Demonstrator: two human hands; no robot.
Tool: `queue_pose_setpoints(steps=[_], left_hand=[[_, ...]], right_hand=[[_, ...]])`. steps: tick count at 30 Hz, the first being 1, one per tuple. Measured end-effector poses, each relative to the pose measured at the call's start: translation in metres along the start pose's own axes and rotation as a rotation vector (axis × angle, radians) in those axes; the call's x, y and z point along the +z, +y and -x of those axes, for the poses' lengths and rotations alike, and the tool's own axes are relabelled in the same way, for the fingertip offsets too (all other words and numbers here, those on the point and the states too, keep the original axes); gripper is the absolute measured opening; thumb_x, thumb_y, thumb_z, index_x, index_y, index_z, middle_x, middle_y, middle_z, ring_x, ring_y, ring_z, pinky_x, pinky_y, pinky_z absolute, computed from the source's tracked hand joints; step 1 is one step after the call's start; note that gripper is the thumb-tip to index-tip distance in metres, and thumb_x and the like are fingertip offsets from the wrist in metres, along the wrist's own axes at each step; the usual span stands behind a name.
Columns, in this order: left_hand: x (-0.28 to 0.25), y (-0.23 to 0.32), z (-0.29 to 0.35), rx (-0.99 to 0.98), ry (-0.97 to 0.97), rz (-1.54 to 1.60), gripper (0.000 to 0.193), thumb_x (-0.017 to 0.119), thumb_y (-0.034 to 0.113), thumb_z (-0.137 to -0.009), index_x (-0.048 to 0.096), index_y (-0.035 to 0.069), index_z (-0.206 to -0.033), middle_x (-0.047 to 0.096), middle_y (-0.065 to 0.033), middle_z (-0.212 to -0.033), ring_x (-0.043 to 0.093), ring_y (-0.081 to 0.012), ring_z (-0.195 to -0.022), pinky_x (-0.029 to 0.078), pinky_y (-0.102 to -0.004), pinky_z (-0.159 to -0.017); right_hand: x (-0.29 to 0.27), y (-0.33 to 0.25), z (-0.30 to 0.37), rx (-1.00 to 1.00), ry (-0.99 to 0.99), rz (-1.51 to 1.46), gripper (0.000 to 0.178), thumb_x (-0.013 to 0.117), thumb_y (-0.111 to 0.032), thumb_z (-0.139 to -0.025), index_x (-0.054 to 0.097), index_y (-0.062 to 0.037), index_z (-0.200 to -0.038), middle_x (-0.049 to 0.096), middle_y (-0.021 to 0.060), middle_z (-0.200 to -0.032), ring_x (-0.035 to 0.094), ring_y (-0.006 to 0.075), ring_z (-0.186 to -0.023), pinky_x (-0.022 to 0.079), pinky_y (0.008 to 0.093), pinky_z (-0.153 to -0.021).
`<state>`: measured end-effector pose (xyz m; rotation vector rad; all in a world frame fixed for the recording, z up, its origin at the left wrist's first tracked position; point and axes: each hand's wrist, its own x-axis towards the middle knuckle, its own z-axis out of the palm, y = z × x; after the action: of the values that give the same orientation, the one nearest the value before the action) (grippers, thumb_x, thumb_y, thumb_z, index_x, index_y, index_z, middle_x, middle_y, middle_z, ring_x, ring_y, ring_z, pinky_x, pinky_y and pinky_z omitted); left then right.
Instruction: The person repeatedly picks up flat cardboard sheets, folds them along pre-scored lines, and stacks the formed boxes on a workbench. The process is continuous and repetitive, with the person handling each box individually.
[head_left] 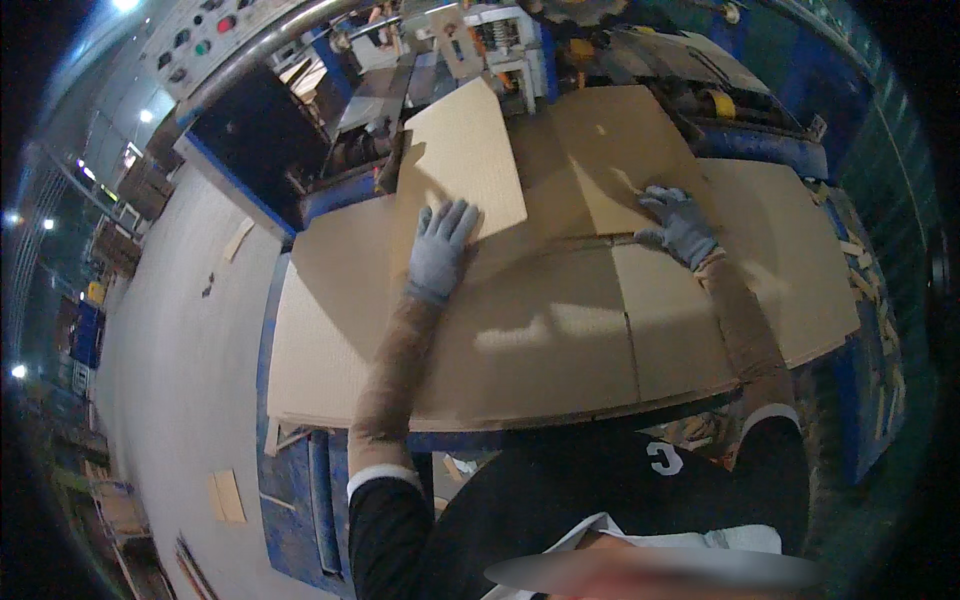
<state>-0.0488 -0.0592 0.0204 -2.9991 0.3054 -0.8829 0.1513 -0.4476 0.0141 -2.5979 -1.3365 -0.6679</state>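
A large brown cardboard sheet (pixel 540 340) with cut slots and crease lines lies across the machine's feed table. My left hand (pixel 441 250), in a grey glove, rests with fingers stretched out at the lower edge of the sheet's left flap (pixel 465 150). That flap reaches toward the machine at the far side. To the right, my right hand (pixel 679 226), also gloved in grey, lies with spread fingers on the cardboard beside the far right flap (pixel 620 150). Neither hand is closed round anything. Brown sleeves cover both forearms.
Beyond the cardboard stands a blue machine with rollers and a metal mechanism (pixel 505 60). A control panel with buttons (pixel 205 45) is at the upper left. Cardboard scraps (pixel 870 290) litter the right side. A cardboard piece (pixel 227 496) lies on the grey floor (pixel 165 350).
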Motion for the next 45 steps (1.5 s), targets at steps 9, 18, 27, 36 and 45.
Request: queue_pose_setpoints(steps=[9,18,27,36,45], left_hand=[[-0.041,0.025,0.048,-0.566,0.250,0.010,0.081,0.066,0.032,-0.080,0.027,0.000,-0.143,0.031,-0.0233,-0.146,0.025,-0.0428,-0.136,0.019,-0.0565,-0.109],[-0.118,0.026,0.243,-1.724,0.349,-0.009,0.091,0.058,0.052,-0.085,0.026,-0.016,-0.137,0.026,-0.0342,-0.145,0.024,-0.0416,-0.138,0.023,-0.0403,-0.113],[-0.138,0.026,0.218,-1.692,0.526,0.158,0.082,0.059,0.044,-0.085,0.030,-0.010,-0.140,0.034,-0.0322,-0.142,0.036,-0.0409,-0.132,0.031,-0.0386,-0.107],[-0.174,0.020,0.217,-1.179,1.379,0.714,0.048,0.058,0.013,-0.087,0.042,-0.006,-0.128,0.052,-0.0163,-0.118,0.052,-0.0237,-0.105,0.044,-0.0352,-0.090],[-0.154,0.009,0.269,-1.110,0.653,0.618,0.020,0.059,0.011,-0.086,0.059,-0.002,-0.101,0.058,-0.0053,-0.093,0.055,-0.0180,-0.079,0.047,-0.0352,-0.069]], right_hand=[[-0.011,-0.014,0.032,0.218,0.153,-0.209,0.041,0.060,-0.024,-0.086,0.055,-0.0120,-0.125,0.050,0.0174,-0.131,0.055,0.0349,-0.110,0.047,0.0439,-0.090],[-0.089,0.077,0.296,0.883,-0.467,0.608,0.045,0.051,-0.024,-0.094,0.045,-0.0046,-0.134,0.045,0.0172,-0.138,0.048,0.0351,-0.122,0.047,0.0435,-0.095],[-0.058,0.179,0.368,1.084,0.862,-0.581,0.045,0.052,-0.030,-0.093,0.049,-0.0062,-0.131,0.056,0.0164,-0.125,0.058,0.0343,-0.105,0.051,0.0431,-0.086],[-0.143,0.158,0.284,1.084,0.882,-1.648,0.049,0.054,-0.028,-0.094,0.044,0.0005,-0.134,0.051,0.0122,-0.133,0.049,0.0252,-0.121,0.041,0.0373,-0.100],[-0.188,-0.069,0.223,1.217,0.578,-0.480,0.029,0.060,-0.018,-0.088,0.062,0.0004,-0.111,0.064,0.0089,-0.112,0.060,0.0239,-0.102,0.047,0.0362,-0.089]])
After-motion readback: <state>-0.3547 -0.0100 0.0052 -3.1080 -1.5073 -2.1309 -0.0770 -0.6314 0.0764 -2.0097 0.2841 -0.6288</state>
